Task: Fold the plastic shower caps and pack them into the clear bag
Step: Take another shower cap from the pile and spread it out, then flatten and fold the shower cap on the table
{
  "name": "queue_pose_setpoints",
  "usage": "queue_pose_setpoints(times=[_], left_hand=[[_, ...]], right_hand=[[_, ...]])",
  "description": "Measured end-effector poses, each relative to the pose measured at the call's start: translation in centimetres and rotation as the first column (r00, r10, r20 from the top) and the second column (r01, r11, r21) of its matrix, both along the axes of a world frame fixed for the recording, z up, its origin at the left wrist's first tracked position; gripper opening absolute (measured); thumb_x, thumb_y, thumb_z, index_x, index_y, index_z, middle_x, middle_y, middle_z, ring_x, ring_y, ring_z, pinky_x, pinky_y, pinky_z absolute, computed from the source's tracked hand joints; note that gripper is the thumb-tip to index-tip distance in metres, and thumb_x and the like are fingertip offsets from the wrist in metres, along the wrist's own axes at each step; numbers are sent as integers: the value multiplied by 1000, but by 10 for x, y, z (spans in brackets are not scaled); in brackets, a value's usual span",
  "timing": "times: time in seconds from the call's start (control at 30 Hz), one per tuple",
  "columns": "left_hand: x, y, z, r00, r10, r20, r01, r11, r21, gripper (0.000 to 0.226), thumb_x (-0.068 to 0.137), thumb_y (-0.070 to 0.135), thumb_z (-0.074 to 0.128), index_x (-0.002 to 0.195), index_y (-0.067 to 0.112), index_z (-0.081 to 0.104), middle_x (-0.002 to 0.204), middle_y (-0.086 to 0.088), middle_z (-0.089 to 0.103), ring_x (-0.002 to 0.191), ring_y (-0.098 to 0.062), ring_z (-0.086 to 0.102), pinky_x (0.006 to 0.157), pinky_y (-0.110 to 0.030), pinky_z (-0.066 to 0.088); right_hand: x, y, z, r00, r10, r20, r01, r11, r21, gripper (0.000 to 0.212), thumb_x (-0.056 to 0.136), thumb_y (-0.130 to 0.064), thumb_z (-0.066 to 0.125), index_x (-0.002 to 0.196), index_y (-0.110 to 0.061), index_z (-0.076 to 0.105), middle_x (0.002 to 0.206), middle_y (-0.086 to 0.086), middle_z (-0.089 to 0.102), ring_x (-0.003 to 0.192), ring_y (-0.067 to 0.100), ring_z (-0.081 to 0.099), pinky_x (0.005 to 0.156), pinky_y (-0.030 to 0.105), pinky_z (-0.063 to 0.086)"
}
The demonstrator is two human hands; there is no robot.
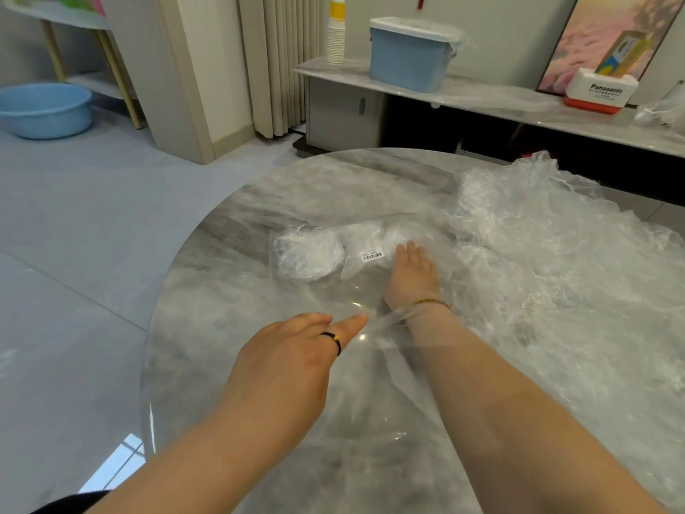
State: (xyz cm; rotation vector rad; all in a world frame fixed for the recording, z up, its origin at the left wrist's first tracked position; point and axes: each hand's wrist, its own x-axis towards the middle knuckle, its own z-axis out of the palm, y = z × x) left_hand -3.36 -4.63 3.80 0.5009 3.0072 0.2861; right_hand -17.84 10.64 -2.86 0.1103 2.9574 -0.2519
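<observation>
A clear bag [326, 294] with a barcode label [371, 255] lies flat on the round marble table [333, 179]. Folded white shower caps [311, 254] sit bunched at its far end. My right hand [411, 272] is inside the bag up to the wrist, fingers straight, with its fingertips against the folded caps. My left hand [293, 350] pinches the bag's mouth, which is pulled taut beside my right wrist. A big crumpled pile of loose shower caps [548, 246] covers the right side of the table.
The table's curved edge runs along the left, with tiled floor beyond and a blue basin [44, 109] on it. Behind, a low shelf [489, 94] carries a blue storage box [411, 57], stacked paper cups [336, 35] and a Panasonic box [600, 92].
</observation>
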Motion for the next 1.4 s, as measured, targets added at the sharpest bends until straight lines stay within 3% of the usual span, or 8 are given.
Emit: queue_pose_setpoints(times=[0.1, 0.23, 0.4, 0.57, 0.9, 1.07, 1.2, 1.4], left_hand=[[0, 1, 1, 998, 49, 27, -49, 999, 4, 77, 91, 2, 34, 143, 47, -2, 151, 20, 19, 137, 1, 14, 96, -11, 24], [1, -5, -5, 997, 1, -75, 1, 1000, 25, 90, 39, 3, 82, 119, 37, 60, 103, 13, 69, 113, -18, 37, 72, -13, 40], [-3, 2, -5, 1000, 7, 3, -7, 1000, 23, 76, 92, 1, 27, 142, 47, -6, 149, 26, 18, 137, 4, 12, 97, -11, 23], [-7, 4, -10, 984, 107, -142, -92, 990, 109, 76, 87, -7, 30, 145, 38, 10, 141, 21, 37, 133, -1, 32, 94, -12, 29], [-13, -7, -25, 948, 306, -86, -302, 952, 54, 66, 92, 1, 31, 147, 33, 11, 143, 15, 37, 127, -8, 39, 85, -18, 37], [-16, -15, -30, 910, 411, -47, -406, 909, 89, 67, 89, -4, 32, 147, 27, 19, 143, 6, 41, 118, -19, 50, 85, -24, 40], [-18, -21, -30, 896, 439, -72, -431, 896, 103, 68, 87, -6, 34, 147, 23, 21, 145, 4, 38, 117, -22, 51, 82, -26, 41], [-24, -24, -40, 901, 425, -87, -424, 905, 27, 64, 86, -8, 37, 145, 16, 28, 142, -2, 44, 116, -26, 51, 86, -29, 41]], right_hand=[[-9, -3, 0, 999, 26, -22, -23, 993, 118, 53, 94, -10, 31, 145, -8, 18, 156, 8, 5, 142, 29, 2, 114, 42, 4], [-17, -3, -1, 995, -30, -97, 45, 985, 168, 41, 90, -10, 40, 131, -8, 39, 137, 14, 30, 128, 29, 26, 103, 34, 23], [-27, -4, -8, 994, -42, -100, 45, 998, 32, 55, 92, -8, 38, 143, -6, 18, 143, 15, 25, 132, 29, 25, 109, 34, 19], [-22, 1, -11, 997, 20, -78, -16, 998, 61, 61, 96, -11, 26, 147, -8, -6, 156, 5, -7, 144, 22, -6, 114, 44, -9], [42, -10, 4, 946, 319, -53, -315, 946, 71, 58, 99, -18, 27, 147, -6, -3, 156, 10, -7, 144, 21, -6, 116, 31, -4], [128, -19, 10, 747, 555, -365, -604, 797, -24, 50, 71, -15, 32, 103, -5, 69, 109, 11, 68, 100, 22, 66, 82, 24, 51], [176, 15, 21, 632, 586, -508, -692, 722, -29, 37, 70, -16, 39, 102, -18, 56, 99, 0, 72, 93, 15, 67, 88, 21, 43], [208, 82, 8, 758, 393, -521, -379, 915, 138, 45, 61, -27, 74, 103, -20, 57, 96, 2, 71, 87, 21, 69, 86, 27, 45]])
